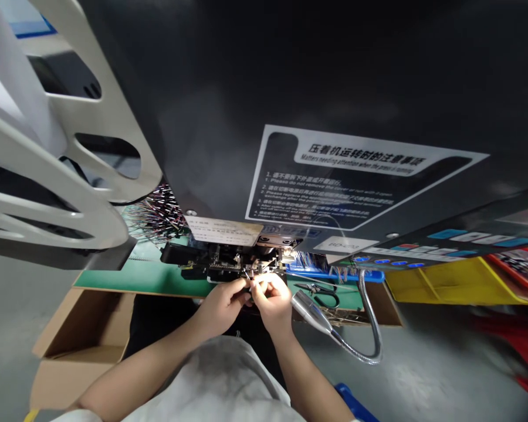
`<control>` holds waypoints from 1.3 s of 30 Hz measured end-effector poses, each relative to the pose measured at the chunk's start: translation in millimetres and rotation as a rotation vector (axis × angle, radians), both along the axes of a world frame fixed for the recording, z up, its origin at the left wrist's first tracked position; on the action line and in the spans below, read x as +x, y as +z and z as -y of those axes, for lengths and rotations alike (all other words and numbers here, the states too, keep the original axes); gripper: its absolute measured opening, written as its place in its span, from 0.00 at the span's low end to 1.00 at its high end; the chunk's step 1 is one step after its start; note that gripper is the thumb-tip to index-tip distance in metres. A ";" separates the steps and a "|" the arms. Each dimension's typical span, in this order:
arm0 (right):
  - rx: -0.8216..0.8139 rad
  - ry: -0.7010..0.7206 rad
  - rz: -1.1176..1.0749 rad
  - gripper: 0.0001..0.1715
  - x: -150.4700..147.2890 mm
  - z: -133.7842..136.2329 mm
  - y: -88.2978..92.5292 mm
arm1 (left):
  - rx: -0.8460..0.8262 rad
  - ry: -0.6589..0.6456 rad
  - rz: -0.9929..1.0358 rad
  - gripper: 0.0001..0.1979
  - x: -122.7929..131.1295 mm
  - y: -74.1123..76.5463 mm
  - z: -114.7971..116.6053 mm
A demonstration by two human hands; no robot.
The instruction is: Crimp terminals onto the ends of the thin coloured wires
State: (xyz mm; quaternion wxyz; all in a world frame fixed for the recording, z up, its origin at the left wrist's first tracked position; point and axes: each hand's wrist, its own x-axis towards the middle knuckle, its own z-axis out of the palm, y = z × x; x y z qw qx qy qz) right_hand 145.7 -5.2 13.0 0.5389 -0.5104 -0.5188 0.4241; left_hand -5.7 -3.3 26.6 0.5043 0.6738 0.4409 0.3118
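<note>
Multicolour wire bundle (156, 215) fanned left of black metal crimping press (220, 258).
We see L hand (223, 306) & R hand (270, 302) together at press mouth, fingers on thin bright wire tip (247, 275); grip unclear, many wires in bundle, exact count n/a.

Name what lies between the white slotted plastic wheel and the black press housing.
A fan of thin multicoloured wires sits there, in the head view.
</note>
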 end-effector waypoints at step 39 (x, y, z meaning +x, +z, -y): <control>0.068 -0.024 0.120 0.03 0.2 -1.6 -4.3 | 0.078 0.037 -0.080 0.10 -1.0 0.3 1.6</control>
